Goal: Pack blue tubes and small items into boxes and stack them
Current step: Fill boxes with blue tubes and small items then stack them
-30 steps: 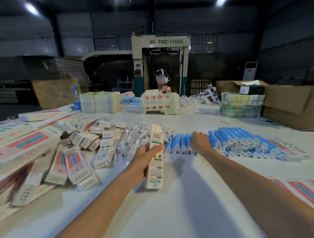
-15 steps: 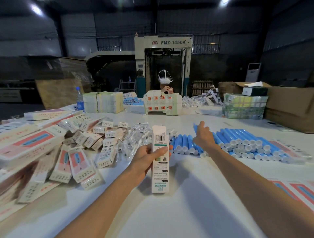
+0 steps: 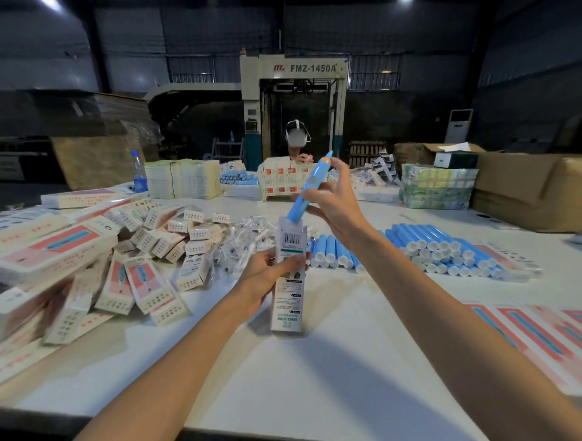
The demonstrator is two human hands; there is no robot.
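Up front, a blue plastic tube (image 3: 310,189) was pinched by the right hand (image 3: 338,206), end inside a white carton (image 3: 289,283) gripped by the left hand (image 3: 266,275).

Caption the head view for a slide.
Right hand feeds a blue tube into the box gripped by the left hand.

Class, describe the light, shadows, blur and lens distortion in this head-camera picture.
Head view: ceiling lamps glare at the top edge, the hall is dim; the arms throw soft shadows on the white table; the carton pile at left smears, while the held box and blue tube look fairly sharp; the wide-angle lens bows the table's edges.
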